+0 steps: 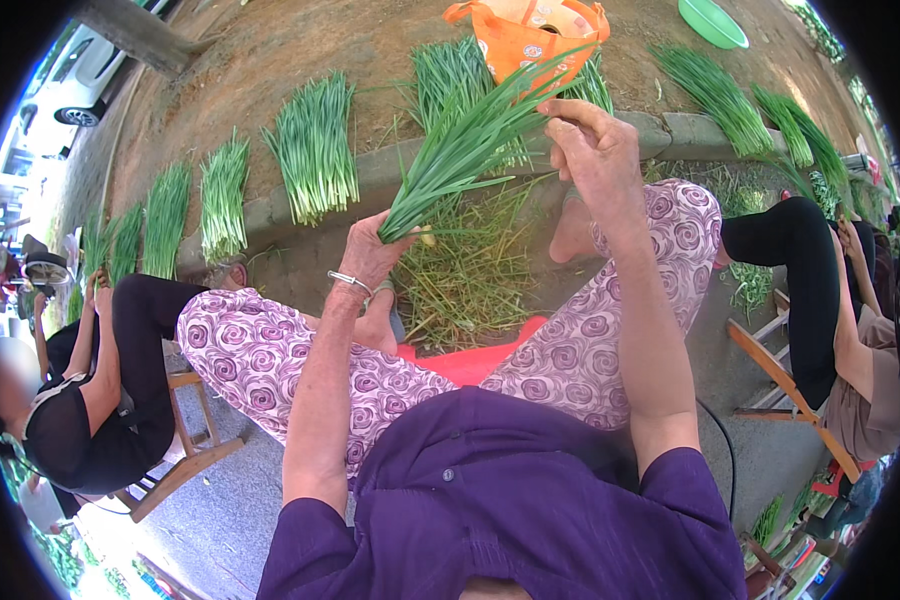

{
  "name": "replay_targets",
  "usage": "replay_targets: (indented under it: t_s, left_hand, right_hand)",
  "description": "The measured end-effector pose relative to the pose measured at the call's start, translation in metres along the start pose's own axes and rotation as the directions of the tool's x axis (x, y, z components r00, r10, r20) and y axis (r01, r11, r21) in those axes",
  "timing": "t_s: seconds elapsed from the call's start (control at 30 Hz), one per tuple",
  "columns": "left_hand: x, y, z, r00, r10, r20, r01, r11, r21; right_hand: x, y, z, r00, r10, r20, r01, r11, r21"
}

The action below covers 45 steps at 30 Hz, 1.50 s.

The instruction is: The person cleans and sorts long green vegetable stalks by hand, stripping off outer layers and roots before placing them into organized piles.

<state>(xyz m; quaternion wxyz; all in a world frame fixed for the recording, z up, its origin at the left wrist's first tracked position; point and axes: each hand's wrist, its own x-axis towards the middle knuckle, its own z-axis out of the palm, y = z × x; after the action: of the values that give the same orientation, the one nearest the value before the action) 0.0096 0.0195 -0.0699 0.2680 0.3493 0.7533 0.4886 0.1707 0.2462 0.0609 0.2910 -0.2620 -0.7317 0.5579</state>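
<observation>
My left hand (371, 251), with a silver bangle at its wrist, is closed around the lower ends of a bunch of garlic chives (469, 142). The long green leaves fan up and to the right, above my spread knees. At the upper right of the bunch, my right hand (596, 142) has thumb and forefinger pinched together at the leaves' edge. Its other fingers are curled. Below the bunch, a heap of green and yellowed trimmings (465, 277) covers the ground between my feet.
Chive bundles (316, 146) lean along a stone kerb (266, 217). Beyond are an orange bag (510, 45) and a green basin (714, 22). A red plastic object (469, 365) lies between my thighs. People on wooden chairs sit left (67, 420) and right (866, 382), hands at greens.
</observation>
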Motion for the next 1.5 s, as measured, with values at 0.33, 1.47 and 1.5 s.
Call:
replay_targets:
  t_s: [0.33,1.47,1.5]
  left_hand:
    - [0.001,-0.001,0.0,1.0,-0.003,0.003,0.003,1.0,0.009]
    - [0.004,-0.003,-0.02,0.984,-0.171,-0.04,0.165,0.98,-0.113]
    - [0.004,-0.002,-0.018,0.987,-0.155,-0.045,0.148,0.981,-0.129]
  right_hand:
    - [0.0,0.0,-0.002,0.998,0.041,0.037,-0.042,0.998,0.038]
    - [-0.025,0.007,0.032,0.897,-0.382,0.222,0.391,0.921,0.004]
    - [-0.025,0.005,0.033,0.922,-0.364,0.133,0.364,0.931,0.023]
